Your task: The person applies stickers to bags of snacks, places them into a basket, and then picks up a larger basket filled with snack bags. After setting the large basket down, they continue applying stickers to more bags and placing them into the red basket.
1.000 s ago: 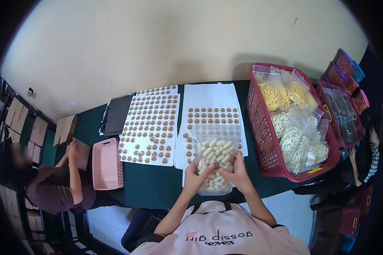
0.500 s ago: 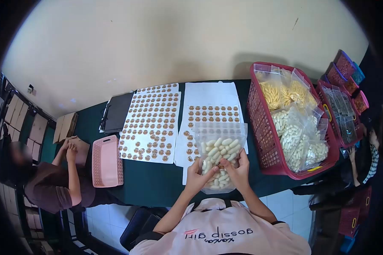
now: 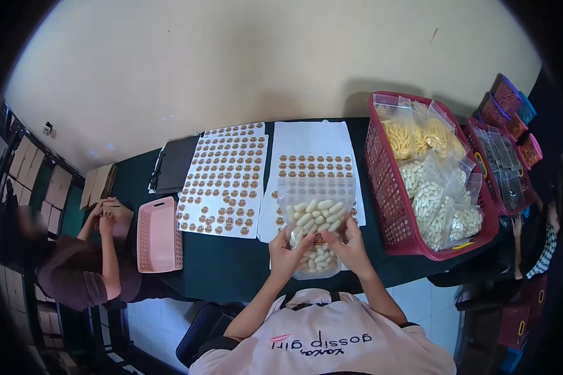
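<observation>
A clear zip bag of large cream-white capsules (image 3: 318,214) is held upright in front of my chest, over the table's near edge. My left hand (image 3: 286,251) grips its left side, with the thumb lying across the front. On the other side my right hand (image 3: 351,252) grips the bag the same way, its thumb bent inward. A small round brown-gold sticker (image 3: 319,240) shows on the bag between the two thumbs. The fingers behind the bag are hidden. Just beyond lies a sticker sheet (image 3: 313,164), partly covered by the bag.
Another sticker sheet (image 3: 222,181) and a black folder (image 3: 176,164) lie left, beside a pink basket (image 3: 159,234). At right stands a magenta basket (image 3: 388,200) of filled bags, with a smaller basket (image 3: 502,164) beyond. A co-worker (image 3: 84,269) sits at left with hands together.
The bag has shifted slightly left and toward me, and its sticker sits a little higher between my thumbs. Both hands keep hold of it.
</observation>
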Demonstrator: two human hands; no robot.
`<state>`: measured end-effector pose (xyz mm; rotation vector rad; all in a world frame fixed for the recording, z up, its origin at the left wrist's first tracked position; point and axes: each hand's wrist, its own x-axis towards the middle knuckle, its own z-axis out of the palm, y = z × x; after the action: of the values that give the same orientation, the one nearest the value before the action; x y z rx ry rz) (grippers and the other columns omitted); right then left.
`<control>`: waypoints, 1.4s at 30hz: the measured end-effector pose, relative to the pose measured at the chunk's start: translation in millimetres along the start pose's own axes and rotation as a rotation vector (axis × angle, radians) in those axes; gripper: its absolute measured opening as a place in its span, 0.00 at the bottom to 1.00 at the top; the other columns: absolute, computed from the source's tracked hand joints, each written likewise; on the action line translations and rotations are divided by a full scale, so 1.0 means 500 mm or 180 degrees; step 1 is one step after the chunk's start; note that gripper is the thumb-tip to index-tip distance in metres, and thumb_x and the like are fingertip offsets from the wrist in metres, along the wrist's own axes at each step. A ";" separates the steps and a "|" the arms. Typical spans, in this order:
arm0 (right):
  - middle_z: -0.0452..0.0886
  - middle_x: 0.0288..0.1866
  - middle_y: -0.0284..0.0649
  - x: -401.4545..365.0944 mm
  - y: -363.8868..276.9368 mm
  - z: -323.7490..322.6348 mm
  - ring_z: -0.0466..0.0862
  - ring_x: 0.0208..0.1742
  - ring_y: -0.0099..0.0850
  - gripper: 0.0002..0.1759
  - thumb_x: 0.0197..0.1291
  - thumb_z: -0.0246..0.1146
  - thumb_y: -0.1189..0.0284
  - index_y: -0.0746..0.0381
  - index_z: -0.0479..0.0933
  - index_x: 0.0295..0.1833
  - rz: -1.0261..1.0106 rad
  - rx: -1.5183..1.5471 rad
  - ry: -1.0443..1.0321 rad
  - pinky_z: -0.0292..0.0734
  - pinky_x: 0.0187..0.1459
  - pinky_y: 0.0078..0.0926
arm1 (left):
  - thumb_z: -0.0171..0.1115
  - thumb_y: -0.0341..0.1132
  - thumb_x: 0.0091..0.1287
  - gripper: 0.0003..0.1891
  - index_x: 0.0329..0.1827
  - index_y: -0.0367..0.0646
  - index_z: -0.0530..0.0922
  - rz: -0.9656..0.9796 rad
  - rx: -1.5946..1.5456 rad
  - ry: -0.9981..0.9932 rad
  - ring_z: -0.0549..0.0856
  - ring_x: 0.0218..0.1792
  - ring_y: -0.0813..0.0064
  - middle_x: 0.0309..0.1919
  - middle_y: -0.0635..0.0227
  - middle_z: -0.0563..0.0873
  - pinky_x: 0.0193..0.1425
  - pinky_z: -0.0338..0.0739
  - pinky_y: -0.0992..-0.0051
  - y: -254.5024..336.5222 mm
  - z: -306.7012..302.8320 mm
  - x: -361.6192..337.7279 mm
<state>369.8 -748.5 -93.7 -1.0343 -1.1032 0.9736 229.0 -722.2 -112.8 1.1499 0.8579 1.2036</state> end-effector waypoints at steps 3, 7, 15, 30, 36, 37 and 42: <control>0.71 0.50 0.37 0.005 -0.011 -0.011 0.71 0.51 0.23 0.25 0.53 0.63 0.75 0.66 0.62 0.55 0.0199 0.0187 -0.0327 0.66 0.53 0.21 | 0.65 0.30 0.55 0.17 0.46 0.31 0.74 -0.0007 -0.0071 0.0079 0.81 0.35 0.81 0.36 0.64 0.83 0.39 0.76 0.82 0.007 0.002 0.002; 0.69 0.49 0.38 0.001 -0.017 -0.005 0.70 0.52 0.24 0.27 0.50 0.65 0.75 0.66 0.60 0.54 -0.0072 -0.0155 -0.0420 0.65 0.54 0.22 | 0.65 0.30 0.56 0.17 0.46 0.31 0.74 0.0131 -0.0061 0.0127 0.81 0.34 0.81 0.36 0.64 0.83 0.39 0.76 0.82 0.012 0.004 0.008; 0.63 0.55 0.42 -0.004 -0.024 -0.002 0.63 0.59 0.27 0.38 0.44 0.66 0.78 0.66 0.52 0.59 0.0240 -0.0742 -0.0428 0.59 0.59 0.25 | 0.64 0.31 0.57 0.17 0.47 0.31 0.73 -0.0078 -0.0098 -0.0004 0.80 0.38 0.82 0.39 0.64 0.82 0.42 0.74 0.82 0.002 -0.003 0.007; 0.69 0.49 0.41 0.004 -0.015 -0.005 0.70 0.53 0.25 0.29 0.47 0.68 0.72 0.65 0.60 0.52 0.0062 -0.0058 -0.0228 0.65 0.54 0.24 | 0.65 0.28 0.55 0.26 0.55 0.32 0.65 0.0226 0.0114 -0.0678 0.78 0.46 0.77 0.47 0.61 0.77 0.49 0.73 0.78 0.003 -0.016 0.001; 0.71 0.49 0.42 -0.005 0.008 0.010 0.72 0.52 0.26 0.29 0.49 0.67 0.69 0.66 0.60 0.53 -0.0191 -0.0456 0.0069 0.67 0.53 0.24 | 0.63 0.27 0.56 0.24 0.54 0.32 0.65 -0.0177 0.0065 -0.0507 0.79 0.44 0.76 0.46 0.62 0.78 0.48 0.75 0.78 0.010 -0.019 0.000; 0.71 0.49 0.42 -0.004 0.015 0.008 0.71 0.53 0.26 0.29 0.50 0.66 0.69 0.66 0.60 0.53 -0.0098 -0.0110 0.0051 0.66 0.54 0.24 | 0.64 0.27 0.56 0.23 0.53 0.32 0.66 -0.0179 -0.0088 -0.0519 0.80 0.43 0.77 0.44 0.62 0.79 0.46 0.75 0.79 0.007 -0.023 0.002; 0.70 0.50 0.40 -0.001 0.026 -0.008 0.69 0.54 0.24 0.27 0.53 0.64 0.68 0.66 0.60 0.54 0.0029 0.0093 -0.0230 0.64 0.56 0.23 | 0.63 0.28 0.57 0.21 0.52 0.33 0.68 -0.0266 -0.0295 -0.0459 0.80 0.41 0.78 0.42 0.62 0.79 0.45 0.75 0.80 0.012 -0.029 0.005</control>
<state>372.3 -746.5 -107.1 -0.9879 -1.1412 1.0383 214.0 -717.2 -110.2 1.1007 0.7268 1.0676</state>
